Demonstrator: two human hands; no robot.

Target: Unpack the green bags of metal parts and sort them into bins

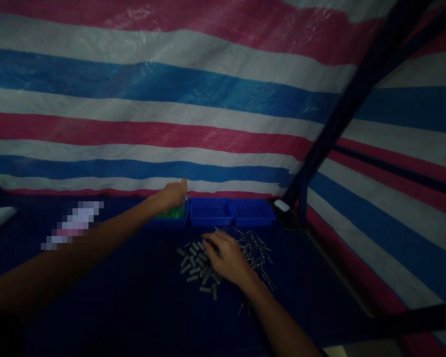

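My left hand [175, 194] is raised over the left blue bin, its fingers closed on something small and shiny that I cannot make out. Green items [173, 213] lie in that bin, partly behind my left forearm. On the dark blue table, my right hand [226, 253] reaches over a pile of short grey cylinders [194, 264], thumb and fingers apart at the pile's right edge. Thin metal rods [258, 253] are scattered just right of my right hand, some hidden behind it.
Two blue bins [211, 212] [253, 213] stand in a row at the back. A white object [281, 205] sits on a dark tray at the back right. Dark posts [312, 158] and striped sheeting [152, 134] enclose the table [134, 302].
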